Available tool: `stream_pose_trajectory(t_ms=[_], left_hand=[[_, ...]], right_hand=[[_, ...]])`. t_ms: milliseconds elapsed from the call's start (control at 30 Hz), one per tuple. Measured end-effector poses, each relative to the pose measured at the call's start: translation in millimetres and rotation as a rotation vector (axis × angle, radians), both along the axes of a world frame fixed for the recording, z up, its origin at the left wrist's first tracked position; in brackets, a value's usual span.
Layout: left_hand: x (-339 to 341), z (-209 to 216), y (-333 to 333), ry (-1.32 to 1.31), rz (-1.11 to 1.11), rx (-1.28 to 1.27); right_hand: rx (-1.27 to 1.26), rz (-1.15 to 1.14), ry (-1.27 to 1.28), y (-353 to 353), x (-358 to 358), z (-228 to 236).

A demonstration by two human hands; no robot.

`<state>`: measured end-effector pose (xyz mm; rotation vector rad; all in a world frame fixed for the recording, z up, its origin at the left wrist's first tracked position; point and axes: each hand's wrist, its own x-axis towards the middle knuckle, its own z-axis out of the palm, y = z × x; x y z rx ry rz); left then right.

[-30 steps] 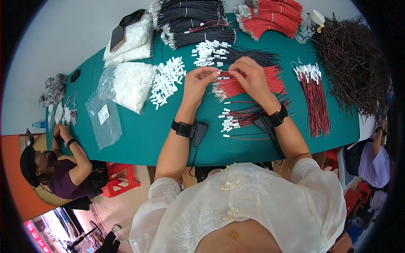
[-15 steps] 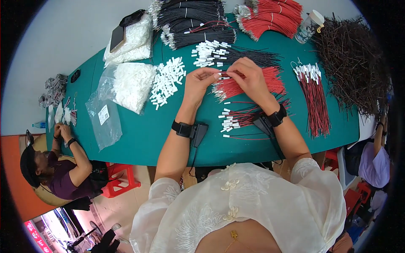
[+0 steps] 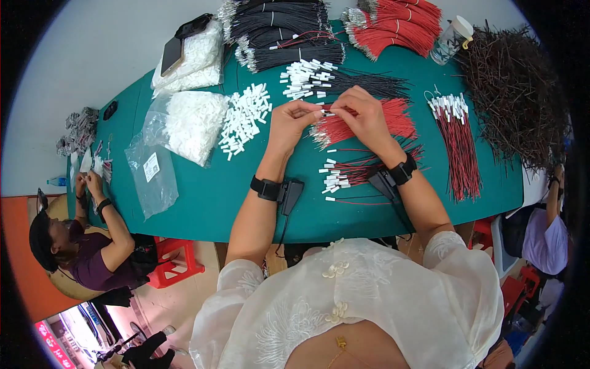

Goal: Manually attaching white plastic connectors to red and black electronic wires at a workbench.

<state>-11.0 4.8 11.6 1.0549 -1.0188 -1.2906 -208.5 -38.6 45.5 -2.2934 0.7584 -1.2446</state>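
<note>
While both hands sit almost where they were a second ago, the left hand [image 3: 294,123] has drawn slightly in toward the right hand [image 3: 364,115], so the fingertips now meet over the green surface [image 3: 209,197] rather than resting a little apart; the heaps around them lie unchanged. From the head view, a small white connector [image 3: 327,112] is pinched between the two hands, just at the left fingers' tips, with a thin red wire [image 3: 339,111] running from it under the right fingers. Both hands are clenched in a fine pinch, the left on the connector, the right on the wire, thumbs and forefingers closed and the other fingers curled. Directly below the hands lies a red wire bundle [image 3: 362,125], touching the right palm's underside as far as can be told. Nearer the body, a small heap of finished wires [image 3: 353,175] with white ends lies between the two wrists. Loose white connectors [image 3: 244,117] lie just left of the left hand, more of them [image 3: 302,79] above it, beside black wires [image 3: 362,83]. Further right lies another tipped bundle [image 3: 461,144], well apart from the hands. Another person [image 3: 86,246] sits at the surface's far left end.
</note>
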Motion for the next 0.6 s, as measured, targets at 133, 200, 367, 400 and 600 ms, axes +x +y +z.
stream_pose_trajectory(t_ms=[133, 200, 367, 400, 600], left_hand=[[0.1, 1.2, -0.2, -0.030, 0.007, 0.002], [0.1, 2.9, 0.3, -0.037, 0.010, 0.009], [0.6, 2.2, 0.9, -0.055, 0.009, 0.000], [0.5, 2.3, 0.9, -0.045, 0.009, 0.001], [0.5, 2.4, 0.5, 0.001, 0.008, 0.020]], right_hand=[[-0.011, 0.008, 0.011, -1.7, -0.7, -1.2], [0.000, 0.013, 0.007, -1.1, -0.3, -0.2], [0.022, 0.008, 0.007, 0.4, 0.9, 0.6], [0.038, 0.011, 0.005, -0.1, 0.5, 0.0], [0.039, 0.037, -0.007, -0.1, 0.9, 2.4]])
